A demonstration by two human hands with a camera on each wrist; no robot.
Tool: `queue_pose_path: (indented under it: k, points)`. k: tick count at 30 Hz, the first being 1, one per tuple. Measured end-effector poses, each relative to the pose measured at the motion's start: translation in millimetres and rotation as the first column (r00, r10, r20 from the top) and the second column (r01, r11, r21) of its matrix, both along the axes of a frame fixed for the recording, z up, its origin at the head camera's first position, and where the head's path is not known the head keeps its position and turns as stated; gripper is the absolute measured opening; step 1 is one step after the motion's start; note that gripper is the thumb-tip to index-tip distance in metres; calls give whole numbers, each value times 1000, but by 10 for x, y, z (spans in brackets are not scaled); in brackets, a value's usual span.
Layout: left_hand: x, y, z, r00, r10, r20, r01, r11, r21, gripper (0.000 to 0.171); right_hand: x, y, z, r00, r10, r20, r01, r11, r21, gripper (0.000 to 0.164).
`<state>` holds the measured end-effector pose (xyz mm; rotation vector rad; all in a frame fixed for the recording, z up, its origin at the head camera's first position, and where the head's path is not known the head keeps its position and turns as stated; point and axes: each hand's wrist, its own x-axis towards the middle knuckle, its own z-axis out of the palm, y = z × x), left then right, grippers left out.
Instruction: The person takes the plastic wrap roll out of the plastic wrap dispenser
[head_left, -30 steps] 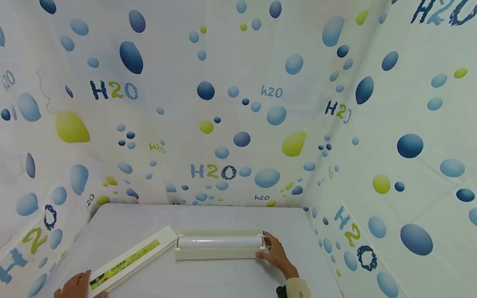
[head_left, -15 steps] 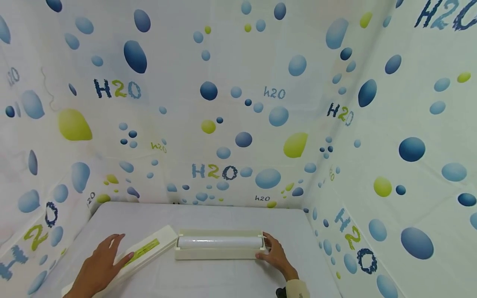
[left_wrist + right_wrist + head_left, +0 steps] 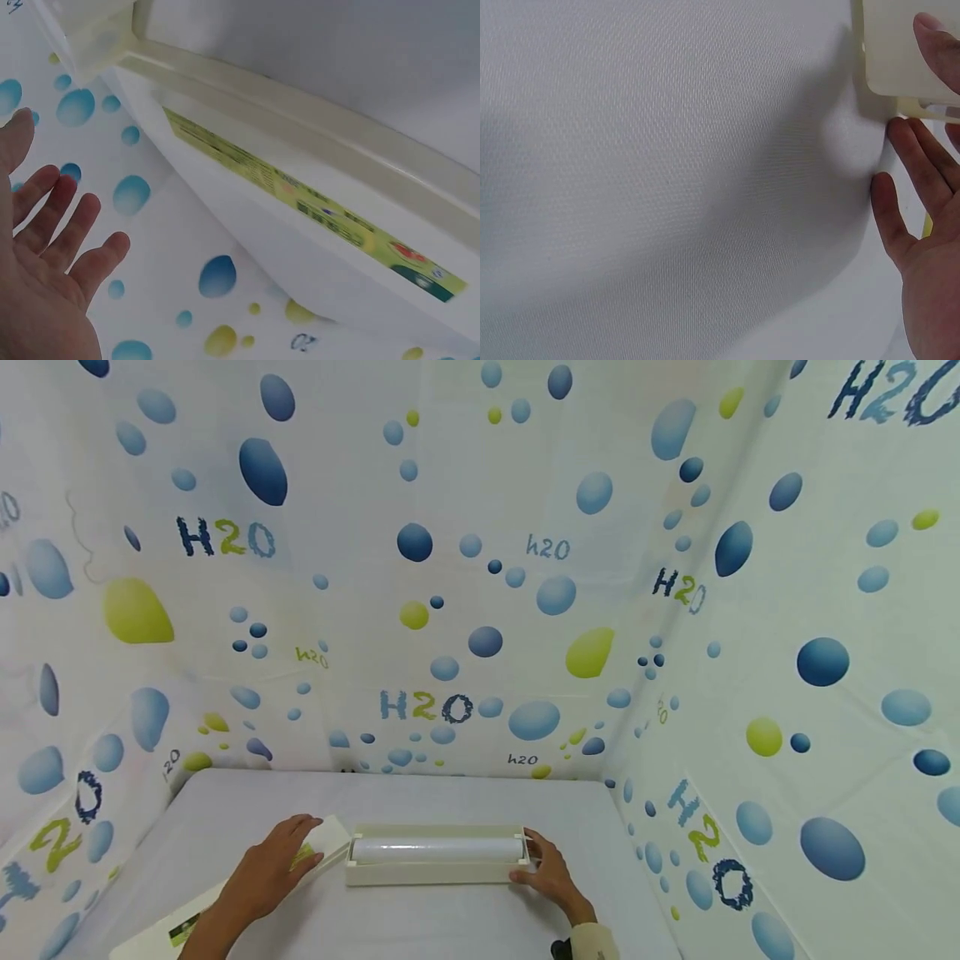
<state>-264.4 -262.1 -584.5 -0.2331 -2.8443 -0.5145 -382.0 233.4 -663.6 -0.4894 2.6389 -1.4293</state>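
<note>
A cream cling film dispenser box (image 3: 435,874) sits lengthwise on the white table, with a shiny wrapped roll of cling film (image 3: 438,849) lying in its trough. My right hand (image 3: 552,874) grips the box's right end, thumb at the front and fingers round the back. In the right wrist view, the thumb (image 3: 937,49) lies on the box's side and some fingertips meet the cloth. A long white lid (image 3: 330,838) slants from the box's left corner toward the front left. Over this lid is my left hand (image 3: 258,877), fingers extended, covering most of the green-yellow label (image 3: 315,206).
White cloth covers the table (image 3: 360,927), which ends at a back edge. Curtains (image 3: 480,568) printed with blue and green drops and H2O lettering stand behind and on both sides.
My left hand has let go of the lid's near end and moved right and forward over the lid, toward the box. My right hand keeps its hold on the box end.
</note>
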Motion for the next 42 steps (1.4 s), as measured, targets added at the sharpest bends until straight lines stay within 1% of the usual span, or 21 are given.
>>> queue_pose_path:
  k: [3,9,11,14,17,19,22,24,25,29,31,32,34,36,37,39,42]
  points:
    - [-54,92,-16,999,-37,-21,37,999,5,53,-1,-16,3,1000,-11,9,11,1000,-6,90]
    - [-113,234,-99,996,-76,-43,77,997,13,48,-4,-23,-21,1000,-3,-12,3,1000,17,89]
    - [-137,269,-138,993,-91,-70,91,996,0,48,-6,-15,-28,999,2,-33,-1,1000,26,88]
    - [-183,304,-193,984,-127,-127,124,992,-30,49,-10,4,-41,997,21,-77,-18,999,42,88]
    - [-241,325,-231,976,-153,-155,146,988,-58,50,-19,15,-50,997,15,-76,-10,998,62,88]
    - [-280,338,-246,976,-164,-141,157,986,-58,48,-26,15,-52,998,5,-57,-2,998,59,89]
    - [-327,359,-263,981,-172,-84,169,984,-48,46,-26,2,-45,1000,-19,-6,19,999,43,90]
    - [-349,371,-271,983,-174,-55,172,984,-37,45,-28,-9,-42,1000,-20,0,20,999,35,90]
    - [-358,375,-278,982,-178,-57,176,984,-36,45,-23,-14,-36,1000,-26,10,26,999,29,90]
    - [-382,393,-278,976,-203,-78,200,979,-36,44,-11,-19,-34,1000,-24,5,24,999,32,90]
    - [-403,402,-272,974,-215,-68,213,977,-35,43,-14,-12,-41,1000,-19,-1,19,999,36,90]
    - [-415,411,-262,975,-218,-49,216,976,-32,42,-19,-10,-44,1000,-22,4,22,999,32,91]
    - [-447,430,-250,976,-216,-6,216,976,-17,43,-29,-5,-50,1000,-29,11,29,999,36,92]
    - [-482,452,-237,979,-199,37,199,980,-11,45,-35,-2,-52,1000,-17,-3,18,999,42,91]
    - [-500,463,-230,980,-193,51,193,981,-10,46,-33,-3,-47,1000,-24,7,24,999,36,91]
    - [-534,485,-216,981,-178,70,180,984,-13,49,-28,-3,-38,1000,-21,7,20,999,35,91]
    - [-579,510,-197,982,-173,73,177,984,-38,54,-11,-3,-24,1000,-16,4,16,999,29,90]
